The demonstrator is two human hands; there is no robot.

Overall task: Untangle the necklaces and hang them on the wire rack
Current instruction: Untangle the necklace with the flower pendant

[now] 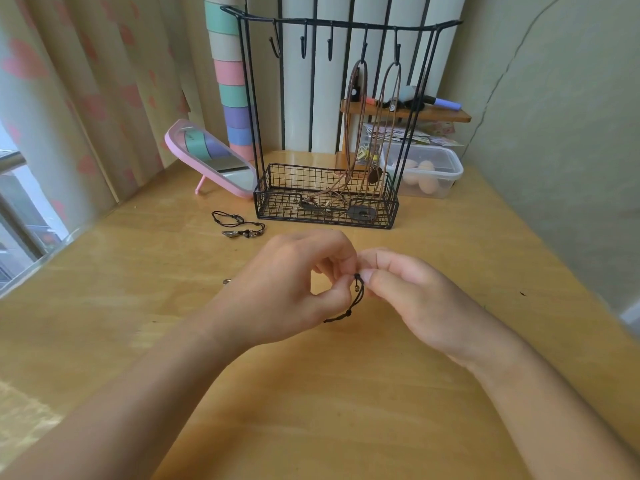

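Observation:
A thin black cord necklace (358, 296) hangs between my two hands above the middle of the wooden table. My left hand (287, 289) pinches it from the left and my right hand (412, 299) pinches it from the right, fingertips almost touching. A second black beaded necklace (239, 225) lies on the table to the left of the rack. The black wire rack (325, 199) stands behind my hands. Two brown cord necklaces (360, 133) hang from its right hooks, their pendants down in the basket.
A pink tilted mirror (211, 161) stands left of the rack. A clear plastic box (429, 171) and a small wooden shelf (405, 112) sit behind it on the right. Three hooks (303, 43) on the rack's left are bare. A curtain and window line the left.

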